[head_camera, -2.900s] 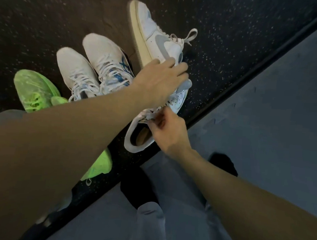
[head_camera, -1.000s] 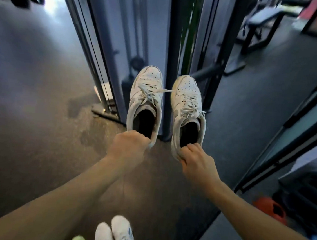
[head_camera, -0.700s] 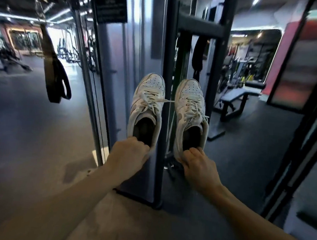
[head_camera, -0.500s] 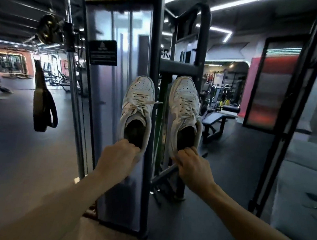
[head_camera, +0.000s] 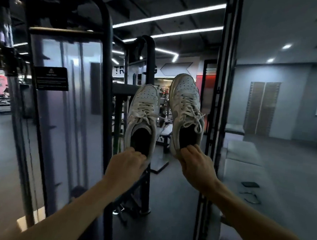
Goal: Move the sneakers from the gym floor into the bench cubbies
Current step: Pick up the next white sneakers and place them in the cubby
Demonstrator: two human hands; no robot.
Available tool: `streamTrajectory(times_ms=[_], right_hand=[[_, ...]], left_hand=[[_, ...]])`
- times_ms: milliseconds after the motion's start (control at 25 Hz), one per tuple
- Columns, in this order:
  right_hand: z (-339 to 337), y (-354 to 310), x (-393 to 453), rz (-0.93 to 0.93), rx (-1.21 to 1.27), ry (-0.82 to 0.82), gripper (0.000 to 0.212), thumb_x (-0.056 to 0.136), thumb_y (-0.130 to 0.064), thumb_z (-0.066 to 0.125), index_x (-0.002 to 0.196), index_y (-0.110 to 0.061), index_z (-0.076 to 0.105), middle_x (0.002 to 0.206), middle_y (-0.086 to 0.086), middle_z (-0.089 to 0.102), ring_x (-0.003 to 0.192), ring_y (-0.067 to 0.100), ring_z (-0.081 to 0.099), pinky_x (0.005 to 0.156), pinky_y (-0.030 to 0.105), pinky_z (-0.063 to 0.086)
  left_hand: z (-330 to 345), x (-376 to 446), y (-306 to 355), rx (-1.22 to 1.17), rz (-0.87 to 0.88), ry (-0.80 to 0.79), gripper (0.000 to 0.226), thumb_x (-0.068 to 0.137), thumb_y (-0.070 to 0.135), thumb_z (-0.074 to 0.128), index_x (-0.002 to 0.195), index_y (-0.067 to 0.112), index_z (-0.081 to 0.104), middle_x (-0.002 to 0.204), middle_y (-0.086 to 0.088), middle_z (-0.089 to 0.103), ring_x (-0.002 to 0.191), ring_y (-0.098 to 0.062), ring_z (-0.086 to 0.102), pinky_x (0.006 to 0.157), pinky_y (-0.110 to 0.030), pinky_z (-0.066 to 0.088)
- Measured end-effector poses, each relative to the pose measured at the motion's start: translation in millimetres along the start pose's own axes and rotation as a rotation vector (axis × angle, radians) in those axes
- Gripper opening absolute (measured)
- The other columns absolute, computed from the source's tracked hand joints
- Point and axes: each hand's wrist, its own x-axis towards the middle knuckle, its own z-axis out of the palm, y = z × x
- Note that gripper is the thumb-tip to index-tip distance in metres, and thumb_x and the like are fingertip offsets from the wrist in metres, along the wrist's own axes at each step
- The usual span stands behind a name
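We hold one white low-top sneaker in each hand, both raised in front of us at arm's length, toes pointing away and up.

Left hand (head_camera: 126, 166): the fingers are curled over the heel collar of the left sneaker (head_camera: 143, 117), with the knuckles toward us. The fingertips themselves are hidden inside the shoe opening. The sneaker's laces are tied and its perforated toe box faces up.

Right hand (head_camera: 197, 163): thumb and fingers pinch the heel collar of the right sneaker (head_camera: 186, 110). This shoe sits slightly higher and farther right than the other; a grey side mark shows on its inner flank, and its lace loops hang off the right side. The two sneakers are near each other but apart, with a gap between them.

Surroundings: on the left, close to us, stands a cable machine (head_camera: 101, 116) with a dark tubular frame, a translucent guard panel (head_camera: 64, 113) and a black warning placard (head_camera: 51, 78) whose text is too small to read. A black upright post (head_camera: 221, 105) runs top to bottom just right of the right sneaker. Beyond the shoes, a weight bench (head_camera: 165, 133) stands on the dark gym floor (head_camera: 166, 204). To the right lies a grey padded mat (head_camera: 244, 163), with a small metal handle (head_camera: 250, 196) on the floor near it. Linear ceiling lights (head_camera: 168, 15) run overhead.
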Motion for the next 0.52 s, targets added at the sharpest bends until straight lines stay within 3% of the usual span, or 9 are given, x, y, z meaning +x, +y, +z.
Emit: streamTrajectory(times_ms=[160,240,320,400,520], right_hand=[[-72,68,-42,0.057,-0.121,0.016,0.011,0.081,-0.012,0.061,0.073,-0.009,0.054,0.074,0.007,0.055,0.066,0.029,0.055,0.037,0.034,0.043],[-112,97,-68,0.071,-0.191,0.031,0.013,0.081,-0.016,0.056,0.07,-0.01,0.054,0.07,0.005,0.055,0.061,0.025,0.055,0.037,0.025,0.034],[-158,137,-104,0.11,-0.252,0.014,0.013,0.077,-0.012,0.066,0.07,-0.011,0.055,0.069,0.004,0.055,0.061,0.024,0.055,0.038,0.025,0.028],[-210,184,-145,0.161,-0.296,-0.021,0.012,0.079,-0.011,0.07,0.076,-0.01,0.059,0.075,0.005,0.057,0.066,0.024,0.057,0.041,0.027,0.034],[-292,253,-207,0.224,-0.367,-0.062,0.008,0.089,-0.016,0.06,0.089,-0.008,0.063,0.088,0.008,0.06,0.078,0.022,0.057,0.053,0.033,0.048]], left_hand=[[0,45,93,-0.09,0.06,0.011,0.033,0.064,0.022,0.086,0.054,0.012,0.056,0.051,-0.001,0.051,0.049,-0.022,0.055,0.038,-0.023,0.037],[2,64,142,-0.131,0.108,0.038,0.038,0.061,0.021,0.088,0.052,0.013,0.053,0.048,0.0,0.05,0.048,-0.022,0.055,0.037,-0.022,0.032],[6,87,208,-0.176,0.151,0.071,0.036,0.064,0.022,0.086,0.054,0.013,0.054,0.05,-0.002,0.053,0.052,-0.024,0.058,0.037,-0.025,0.039],[8,106,284,-0.266,0.149,0.058,0.03,0.076,0.028,0.078,0.06,0.012,0.058,0.058,-0.005,0.058,0.06,-0.028,0.061,0.045,-0.03,0.045],[12,132,406,-0.414,0.165,0.044,0.03,0.09,0.036,0.059,0.068,0.015,0.059,0.071,-0.006,0.062,0.075,-0.027,0.061,0.06,-0.035,0.047]])
